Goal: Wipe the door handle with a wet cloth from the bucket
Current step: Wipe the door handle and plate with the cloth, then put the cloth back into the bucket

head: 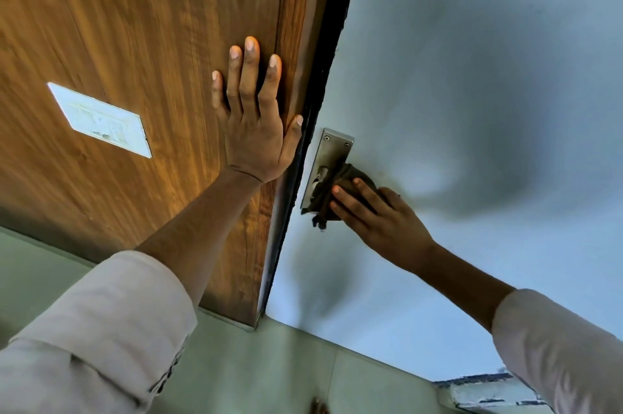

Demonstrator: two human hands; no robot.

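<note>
A steel door handle plate point(332, 157) is screwed to the pale blue door point(455, 93), close to its dark edge. My right hand point(381, 218) presses a dark brown cloth point(328, 198) over the lower part of the plate, and the cloth hides the lever itself. My left hand point(254, 120) lies flat, fingers spread, on the wooden panel point(145, 42) beside the door edge, holding nothing. No bucket is in view.
A white switch plate point(101, 120) is set in the wooden panel at left. A dark rubber strip point(323, 59) runs along the door edge. Pale green floor point(269, 366) lies below, with a worn step edge point(488, 390) at bottom right.
</note>
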